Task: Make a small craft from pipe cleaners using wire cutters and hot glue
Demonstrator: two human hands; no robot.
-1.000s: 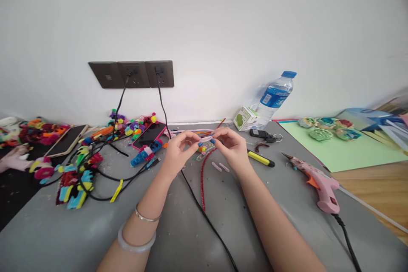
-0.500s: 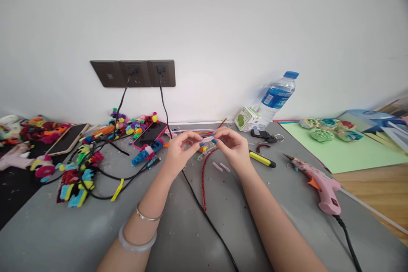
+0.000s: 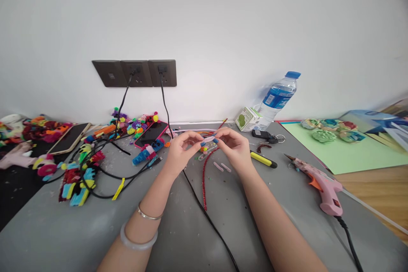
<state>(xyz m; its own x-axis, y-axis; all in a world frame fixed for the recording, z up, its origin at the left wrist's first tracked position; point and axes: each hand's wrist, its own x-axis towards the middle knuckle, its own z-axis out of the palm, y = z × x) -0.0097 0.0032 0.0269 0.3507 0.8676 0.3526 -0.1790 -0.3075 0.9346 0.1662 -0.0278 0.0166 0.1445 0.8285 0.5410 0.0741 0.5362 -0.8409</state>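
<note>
Above the grey table (image 3: 178, 229), my left hand (image 3: 181, 151) and my right hand (image 3: 234, 148) pinch the two ends of a short pink fuzzy stick (image 3: 208, 139) between them. Both hands have their fingers closed on it. Below them a red glittery pipe cleaner (image 3: 204, 178) lies on the table, with two short pink pieces (image 3: 221, 166) beside my right hand. Small coloured bits (image 3: 205, 149) lie just under the held stick.
A pink glue gun (image 3: 318, 182) with a black cord lies at the right. A yellow marker (image 3: 263, 160), keys (image 3: 266, 136), a small green carton (image 3: 247, 119) and a water bottle (image 3: 277, 95) stand behind. Phones (image 3: 149, 134), black cables and colourful craft pieces (image 3: 76, 178) crowd the left. Green paper (image 3: 350, 153) lies far right.
Hardly anything has changed: both hands stay pinched on the pink stick, fingers shifting slightly. The view has drifted a little.
</note>
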